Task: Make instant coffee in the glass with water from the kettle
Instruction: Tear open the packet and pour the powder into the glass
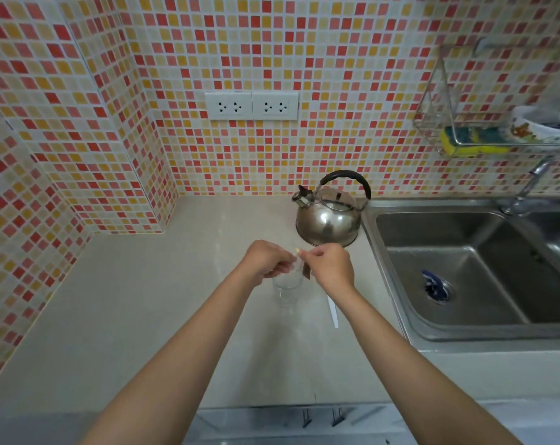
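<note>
Above the clear glass point(287, 285), both hands met over its rim. The left hand point(265, 263) had its fingers curled in and pinched on the near end of a small coffee sachet point(305, 271), and the right hand point(331, 268) pinched the other end, thumb and forefinger closed tight on it. A brown edge of the sachet showed between the 2 hands, hanging just over the glass; whether it was torn open could not be told. The glass stood upright on the pale countertop point(143, 316), and it looked empty, though blur made that uncertain. Just to its right, partly under the right wrist, a thin white strip point(333, 311) lay flat on the counter; what it was could not be made out.

Behind the hands, near the back wall, stood the steel kettle point(328, 220) with its black handle arched over the top and its spout turned left. It sat just beside the steel sink point(394, 284), which held something dark blue at the drain point(434, 285). A tap point(529, 187) rose at the sink's far side. On the mosaic wall were 2 white double sockets point(251, 106), and at the right hung a wire rack point(445, 123) holding a yellow sponge point(471, 146).
</note>
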A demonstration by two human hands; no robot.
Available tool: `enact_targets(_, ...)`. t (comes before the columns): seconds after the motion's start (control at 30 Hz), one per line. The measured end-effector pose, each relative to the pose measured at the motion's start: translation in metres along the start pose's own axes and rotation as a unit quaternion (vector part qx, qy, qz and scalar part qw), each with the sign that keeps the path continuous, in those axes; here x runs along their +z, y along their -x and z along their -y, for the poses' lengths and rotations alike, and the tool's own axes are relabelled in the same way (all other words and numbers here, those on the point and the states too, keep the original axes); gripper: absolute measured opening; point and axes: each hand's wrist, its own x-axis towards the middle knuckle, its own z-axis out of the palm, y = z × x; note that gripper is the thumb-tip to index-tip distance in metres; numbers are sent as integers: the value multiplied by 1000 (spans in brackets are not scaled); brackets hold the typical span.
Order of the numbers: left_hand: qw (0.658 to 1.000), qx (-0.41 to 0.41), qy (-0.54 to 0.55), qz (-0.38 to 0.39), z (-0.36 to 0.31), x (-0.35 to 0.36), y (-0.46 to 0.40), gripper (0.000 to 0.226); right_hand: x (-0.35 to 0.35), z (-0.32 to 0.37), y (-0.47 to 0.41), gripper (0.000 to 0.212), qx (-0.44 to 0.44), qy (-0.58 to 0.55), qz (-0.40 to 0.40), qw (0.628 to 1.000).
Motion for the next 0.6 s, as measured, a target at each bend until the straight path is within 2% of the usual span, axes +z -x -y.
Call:
enact_targets(0.1,999,7,28,24,2,4,1,20,1,3,-2,29,47,-104,74,991)
enact_targets(0.2,998,13,43,36,4,4,3,21,-1,5,-2,25,82,-184,112,973)
enact_targets(0.47,998,12,42,54,5,-2,7,25,-7,14,1,13,81,-241,204,946)
enact_targets(0.6,996,12,62,60,9,-4,5,25,-11,17,1,19,69,-245,219,942)
